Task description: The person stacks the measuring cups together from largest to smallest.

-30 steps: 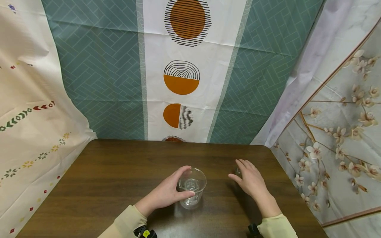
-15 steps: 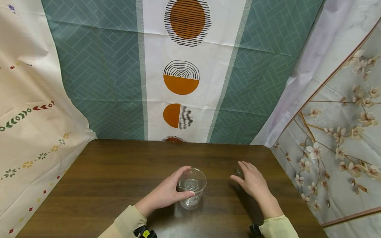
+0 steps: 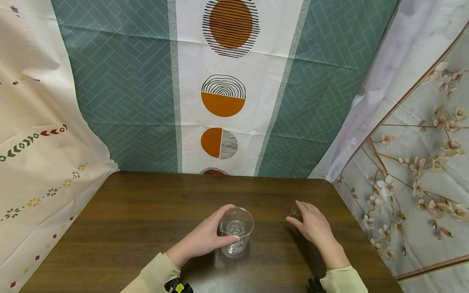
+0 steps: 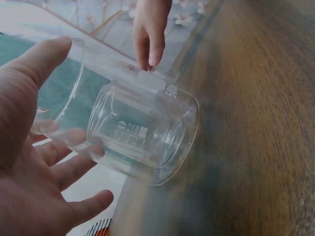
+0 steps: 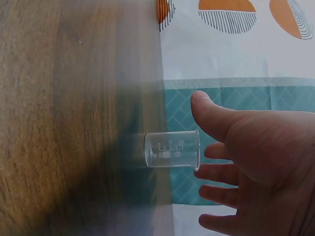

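Observation:
A large clear glass beaker (image 3: 247,228) stands upright on the wooden table, marked with white print (image 4: 171,91). Nested inside it is a smaller glass beaker (image 4: 129,129), also printed in white. My left hand (image 3: 207,240) grips the large beaker near its rim, thumb on the near side and fingers on the far side. To the right, a small beaker (image 5: 172,150) stands alone on the table, partly hidden behind my fingers in the head view. My right hand (image 3: 313,224) hovers beside it with thumb and fingers spread; whether a fingertip touches its rim, I cannot tell.
The brown wooden table (image 3: 146,203) ends at a patterned green and white cloth (image 3: 146,101) behind. Cream cloth (image 3: 44,175) hangs at the left, and floral cloth (image 3: 414,195) at the right. Dark bands (image 3: 178,285) sit at both wrists.
My right hand has drifted slightly right and toward me, so more of the small beaker shows. The left hand and the large beaker have stayed still.

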`<state>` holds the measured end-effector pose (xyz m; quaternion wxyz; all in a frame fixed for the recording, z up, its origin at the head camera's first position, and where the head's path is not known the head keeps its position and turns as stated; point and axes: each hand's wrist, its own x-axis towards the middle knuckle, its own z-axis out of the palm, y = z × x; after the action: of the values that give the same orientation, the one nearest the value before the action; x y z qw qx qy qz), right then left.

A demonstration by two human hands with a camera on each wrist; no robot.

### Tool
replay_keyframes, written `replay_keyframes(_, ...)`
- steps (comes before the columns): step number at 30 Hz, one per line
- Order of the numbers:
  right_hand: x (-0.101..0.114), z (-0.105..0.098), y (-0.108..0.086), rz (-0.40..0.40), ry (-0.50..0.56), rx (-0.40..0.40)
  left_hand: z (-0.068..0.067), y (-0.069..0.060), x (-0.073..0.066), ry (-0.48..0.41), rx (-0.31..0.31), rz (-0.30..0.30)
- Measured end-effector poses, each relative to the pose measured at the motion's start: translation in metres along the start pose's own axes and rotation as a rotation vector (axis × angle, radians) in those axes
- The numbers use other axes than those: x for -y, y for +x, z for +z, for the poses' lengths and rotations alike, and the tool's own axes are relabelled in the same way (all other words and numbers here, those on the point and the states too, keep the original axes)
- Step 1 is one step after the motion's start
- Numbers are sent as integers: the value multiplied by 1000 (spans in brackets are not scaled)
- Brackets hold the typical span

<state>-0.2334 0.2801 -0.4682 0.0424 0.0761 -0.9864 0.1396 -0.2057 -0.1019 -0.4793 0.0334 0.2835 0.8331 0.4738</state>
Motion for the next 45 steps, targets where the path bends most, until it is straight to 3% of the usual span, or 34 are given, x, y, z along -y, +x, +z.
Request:
replay_keyframes(27,-10,-1,-1,56,-1,28,-1,1,0,3,0,10)
replay_keyframes(45,-10,1,1,70,13,-17,0,0,1,9,3,3)
